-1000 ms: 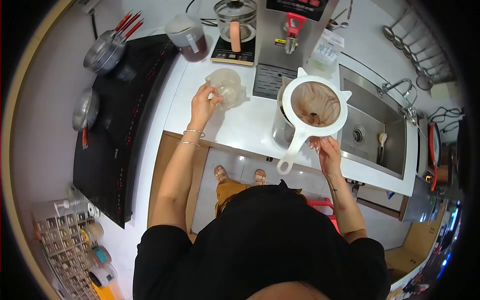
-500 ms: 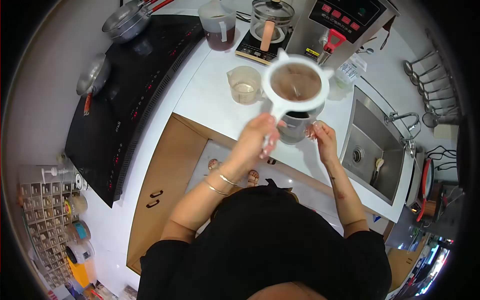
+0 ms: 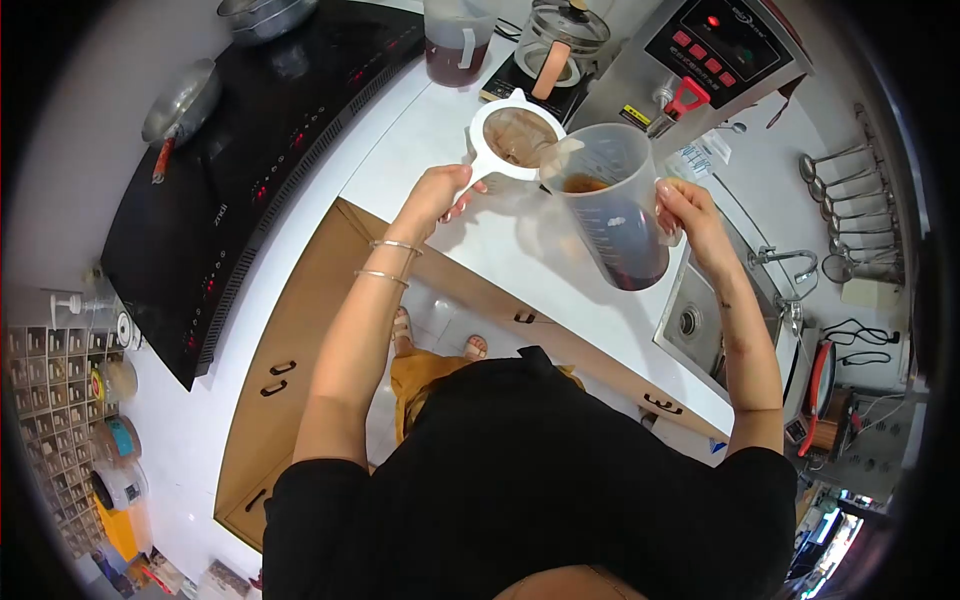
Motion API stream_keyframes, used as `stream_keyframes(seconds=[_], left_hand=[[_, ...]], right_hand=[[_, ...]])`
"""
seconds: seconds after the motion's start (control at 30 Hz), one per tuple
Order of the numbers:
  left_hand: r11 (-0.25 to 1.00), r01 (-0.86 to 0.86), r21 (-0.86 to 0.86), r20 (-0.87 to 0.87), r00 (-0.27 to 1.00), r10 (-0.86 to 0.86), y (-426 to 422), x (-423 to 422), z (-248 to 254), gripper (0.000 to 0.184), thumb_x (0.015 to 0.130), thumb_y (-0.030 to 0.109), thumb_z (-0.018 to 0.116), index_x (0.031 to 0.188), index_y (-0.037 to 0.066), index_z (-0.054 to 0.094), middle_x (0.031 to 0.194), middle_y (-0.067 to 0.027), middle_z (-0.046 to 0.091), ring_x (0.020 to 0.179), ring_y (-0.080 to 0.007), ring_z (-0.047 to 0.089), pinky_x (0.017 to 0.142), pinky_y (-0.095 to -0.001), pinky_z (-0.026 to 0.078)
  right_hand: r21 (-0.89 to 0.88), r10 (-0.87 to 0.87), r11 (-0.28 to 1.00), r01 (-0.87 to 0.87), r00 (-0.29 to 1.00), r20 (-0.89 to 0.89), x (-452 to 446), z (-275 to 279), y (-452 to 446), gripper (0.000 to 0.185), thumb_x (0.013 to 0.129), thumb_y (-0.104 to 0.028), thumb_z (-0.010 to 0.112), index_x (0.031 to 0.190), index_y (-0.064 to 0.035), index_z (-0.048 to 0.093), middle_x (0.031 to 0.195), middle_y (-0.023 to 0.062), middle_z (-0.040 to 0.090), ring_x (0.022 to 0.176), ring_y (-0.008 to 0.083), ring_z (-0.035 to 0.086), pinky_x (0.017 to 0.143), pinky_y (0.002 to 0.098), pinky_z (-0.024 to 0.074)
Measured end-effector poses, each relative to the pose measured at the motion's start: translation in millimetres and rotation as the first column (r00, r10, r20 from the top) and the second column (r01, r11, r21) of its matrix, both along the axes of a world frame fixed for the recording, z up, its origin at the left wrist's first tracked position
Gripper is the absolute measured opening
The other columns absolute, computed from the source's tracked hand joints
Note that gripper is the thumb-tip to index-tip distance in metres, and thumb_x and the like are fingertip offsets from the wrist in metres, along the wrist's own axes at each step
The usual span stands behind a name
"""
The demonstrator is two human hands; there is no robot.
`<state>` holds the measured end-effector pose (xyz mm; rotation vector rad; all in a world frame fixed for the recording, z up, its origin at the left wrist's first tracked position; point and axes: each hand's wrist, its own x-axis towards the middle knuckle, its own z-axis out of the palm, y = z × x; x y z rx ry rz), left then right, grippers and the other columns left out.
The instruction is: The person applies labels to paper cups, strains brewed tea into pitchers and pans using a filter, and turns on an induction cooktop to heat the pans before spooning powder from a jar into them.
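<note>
“Here, what is gripped?”

“Left hand (image 3: pixel 446 195), upper centre: fingers closed on the white strainer (image 3: pixel 520 138). Right hand (image 3: pixel 692 215), right of centre: fingers gripping the clear jug (image 3: pixel 612 215) at its right side.”

“And the jug's position?”

“Above the white table (image 3: pixel 400 165), right of centre; tilted, spout beside the strainer, dark liquid (image 3: pixel 640 270) inside. Black stove (image 3: pixel 255 150), upper left.”

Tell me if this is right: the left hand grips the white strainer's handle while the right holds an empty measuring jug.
The measuring jug isn't empty: the head view shows dark liquid in it. The left hand does grip the white strainer by its handle, and the right hand holds the jug.
</note>
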<state>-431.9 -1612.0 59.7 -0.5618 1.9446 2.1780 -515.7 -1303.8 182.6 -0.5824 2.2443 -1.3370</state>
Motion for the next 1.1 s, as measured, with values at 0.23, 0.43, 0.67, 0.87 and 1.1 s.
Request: stream_keyframes(seconds=[0.23,0.43,0.67,0.87,1.1], left_hand=[[1.000,0.012,-0.010,-0.007,1.000,-0.012,-16.2,-9.2,-5.6,0.033,0.094,0.026,0.039,0.086,0.002,0.061,0.054,0.0029,0.044,0.040,-0.0046,0.031,0.035,-0.0203,0.022],[1.000,0.014,-0.007,-0.010,1.000,-0.014,-20.6,-7.8,-5.6,0.032,0.093,0.025,0.039,0.082,0.004,0.060,0.053,0.0036,0.043,0.040,-0.0043,0.030,0.036,-0.0216,0.020],[0.999,0.008,-0.039,0.005,1.000,-0.007,-23.5,-6.9,-3.8,0.032,0.092,0.025,0.039,0.080,0.006,0.061,0.052,0.0046,0.042,0.040,-0.0039,0.029,0.037,-0.0215,0.020],[0.999,-0.006,-0.044,0.024,1.000,0.007,-25.0,-6.8,-1.8,0.031,0.092,0.026,0.041,0.079,0.006,0.061,0.052,0.0051,0.043,0.040,-0.0031,0.031,0.038,-0.0207,0.021],[0.999,0.000,-0.054,0.013,1.000,0.000,-25.5,-6.5,1.4,0.031,0.092,0.025,0.041,0.079,0.006,0.061,0.052,0.0053,0.043,0.040,-0.0032,0.031,0.038,-0.0206,0.021]], right_hand=[[0.135,0.027,0.991,-0.020,0.998,-0.056,-18.3,6.3,-26.8,0.038,0.089,-0.040,0.051,0.066,-0.0093,0.052,0.055,-0.0054,0.042,0.051,0.0039,0.037,0.049,0.0205,0.0290],[0.188,0.037,0.982,-0.020,0.995,-0.092,-29.5,12.7,-43.4,0.037,0.089,-0.037,0.052,0.065,-0.0084,0.050,0.053,-0.0054,0.041,0.048,0.0044,0.036,0.045,0.0210,0.0278],[0.197,0.073,0.979,-0.059,0.995,-0.064,-36.2,17.8,-57.1,0.038,0.089,-0.037,0.053,0.065,-0.0077,0.049,0.052,-0.0047,0.040,0.045,0.0053,0.035,0.043,0.0221,0.0276],[0.239,0.061,0.970,-0.039,0.994,-0.086,-38.9,20.6,-62.1,0.038,0.089,-0.037,0.054,0.065,-0.0079,0.049,0.051,-0.0048,0.040,0.045,0.0052,0.035,0.043,0.0219,0.0262],[0.258,0.071,0.965,-0.039,0.991,-0.117,-42.8,20.5,-61.7,0.039,0.088,-0.040,0.053,0.065,-0.0093,0.049,0.052,-0.0051,0.040,0.045,0.0045,0.035,0.043,0.0216,0.0254]])
